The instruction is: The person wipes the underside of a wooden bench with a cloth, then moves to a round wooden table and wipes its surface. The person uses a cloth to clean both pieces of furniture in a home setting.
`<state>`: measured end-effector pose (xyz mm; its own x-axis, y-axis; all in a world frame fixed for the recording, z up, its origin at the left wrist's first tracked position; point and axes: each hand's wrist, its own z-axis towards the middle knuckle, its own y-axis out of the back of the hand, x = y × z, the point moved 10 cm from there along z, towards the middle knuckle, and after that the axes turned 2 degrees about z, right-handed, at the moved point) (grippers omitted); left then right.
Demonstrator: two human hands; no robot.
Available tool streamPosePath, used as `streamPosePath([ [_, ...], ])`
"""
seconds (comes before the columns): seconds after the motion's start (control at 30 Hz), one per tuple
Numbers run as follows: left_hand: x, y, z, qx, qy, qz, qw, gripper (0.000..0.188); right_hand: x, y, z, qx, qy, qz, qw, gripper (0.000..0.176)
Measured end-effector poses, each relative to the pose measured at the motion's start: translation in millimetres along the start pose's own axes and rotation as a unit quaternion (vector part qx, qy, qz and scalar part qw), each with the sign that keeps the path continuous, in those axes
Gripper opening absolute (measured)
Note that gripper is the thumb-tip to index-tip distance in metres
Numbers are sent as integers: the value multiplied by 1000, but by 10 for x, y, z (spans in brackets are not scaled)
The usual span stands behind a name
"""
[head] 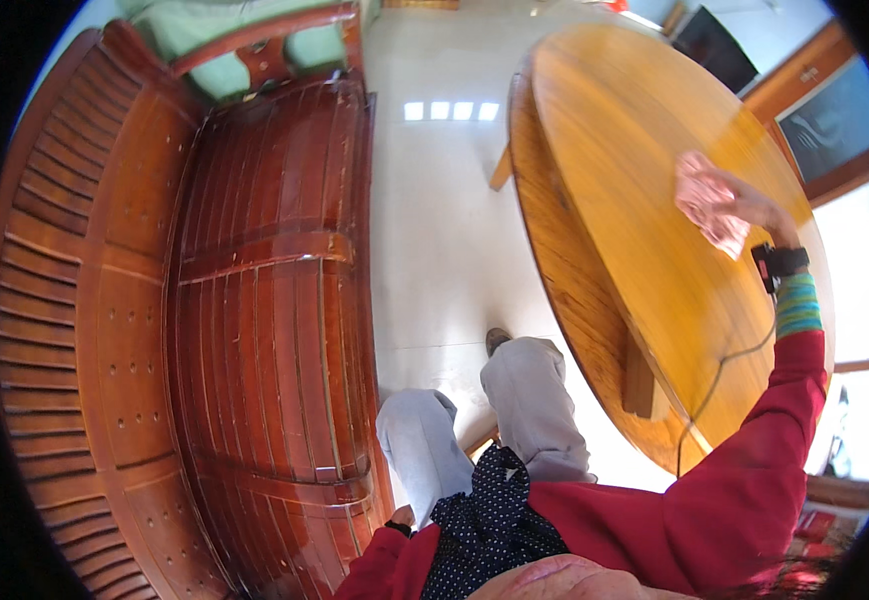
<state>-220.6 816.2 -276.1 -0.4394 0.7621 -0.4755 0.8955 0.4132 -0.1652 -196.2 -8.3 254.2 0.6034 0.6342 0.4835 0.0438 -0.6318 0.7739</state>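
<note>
My right hand (753, 206) rests on a crumpled pink cloth (704, 202) at the right. Beneath the cloth is the wooden top of an oval table (607, 150). A black device (776, 264) is strapped to that wrist, and a thin cable (718, 367) runs from it along the arm and over the table's near edge. My left hand (403, 516) hangs low beside my leg, close to the front edge of the slatted wooden bench (269, 337). Only a small part of it shows past the sleeve, so its fingers cannot be made out.
A lower wooden panel (569, 300) shows under the table's left edge, with a table leg (502, 169) further out. Pale floor (434, 225) runs between bench and table. Beyond the table stand a dark flat panel (713, 51) and a wood-framed glass cabinet (832, 120).
</note>
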Motion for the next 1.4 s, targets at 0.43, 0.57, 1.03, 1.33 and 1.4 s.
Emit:
streamPosePath([
  [0.43, -1864, 712, -433, 4, 1, 173, 985, 35, -851, 103, -3897, -225, -136, 96, 960, 74],
  [0.57, -2983, 1113, -1032, -255, -156, 101, 949, 28, -1904, -360, -5216, -367, -289, -79, 880, 77],
  [1.03, -5813, -1224, -1374, -82, -454, 47, 886, 56, -3102, -1866, -5755, -742, -169, 339, 553, 84],
  [1.33, -6729, -1344, -1705, -277, -572, 199, 746, 47, -2950, -1918, -5740, -748, -177, 337, 543, 79],
  [1.4, -7142, -1583, -1933, -292, -618, 321, 656, 47, -2905, -1893, -5731, -746, -175, 331, 551, 79],
])
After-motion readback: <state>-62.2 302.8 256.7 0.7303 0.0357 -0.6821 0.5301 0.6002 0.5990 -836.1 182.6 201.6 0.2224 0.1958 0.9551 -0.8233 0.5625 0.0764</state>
